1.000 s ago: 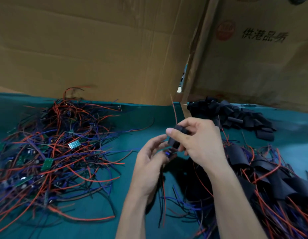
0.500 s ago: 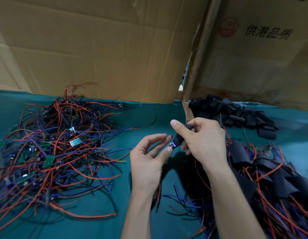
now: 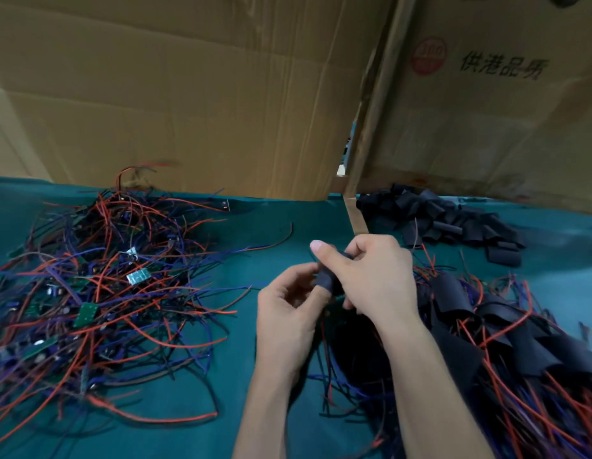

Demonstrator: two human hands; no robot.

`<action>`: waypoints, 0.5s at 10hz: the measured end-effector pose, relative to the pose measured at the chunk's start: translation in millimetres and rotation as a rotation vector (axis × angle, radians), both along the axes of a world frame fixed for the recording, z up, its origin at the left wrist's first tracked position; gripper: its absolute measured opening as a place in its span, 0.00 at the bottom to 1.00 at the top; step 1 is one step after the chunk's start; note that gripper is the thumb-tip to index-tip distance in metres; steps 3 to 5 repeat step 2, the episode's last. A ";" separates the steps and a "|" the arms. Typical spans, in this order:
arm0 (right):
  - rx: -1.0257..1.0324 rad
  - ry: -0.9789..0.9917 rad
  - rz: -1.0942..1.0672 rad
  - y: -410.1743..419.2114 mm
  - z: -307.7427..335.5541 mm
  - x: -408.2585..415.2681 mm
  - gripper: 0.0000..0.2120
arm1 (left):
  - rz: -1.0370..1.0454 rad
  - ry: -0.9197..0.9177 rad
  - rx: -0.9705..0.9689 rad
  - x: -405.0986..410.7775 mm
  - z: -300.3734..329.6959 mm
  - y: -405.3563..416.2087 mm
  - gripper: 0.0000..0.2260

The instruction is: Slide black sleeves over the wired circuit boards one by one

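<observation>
Head view: both hands, left hand [image 3: 288,313] and right hand [image 3: 370,276], pinch one black sleeve [image 3: 326,281].

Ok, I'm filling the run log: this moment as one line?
step: sleeving | right hand: grips black sleeve | left hand: fingers at sleeve end | bare boards pile: left | sleeved pile: right
</observation>
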State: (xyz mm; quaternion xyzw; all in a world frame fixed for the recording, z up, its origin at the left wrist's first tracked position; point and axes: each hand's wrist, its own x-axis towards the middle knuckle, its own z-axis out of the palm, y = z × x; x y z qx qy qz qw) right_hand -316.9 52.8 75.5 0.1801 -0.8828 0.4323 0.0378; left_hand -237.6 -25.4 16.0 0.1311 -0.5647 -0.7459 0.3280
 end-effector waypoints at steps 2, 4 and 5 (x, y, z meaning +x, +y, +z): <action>0.203 0.140 -0.141 64.1 39.4 -2.2 0.26 | -0.027 -0.196 -0.306 -2.5 0.0 12.6 0.10; 0.203 0.140 -0.141 64.1 39.4 -2.2 0.26 | -0.027 -0.196 -0.306 -2.5 0.0 12.6 0.10; 0.203 0.140 -0.141 64.1 39.4 -2.2 0.26 | -0.027 -0.196 -0.306 -2.5 0.0 12.6 0.10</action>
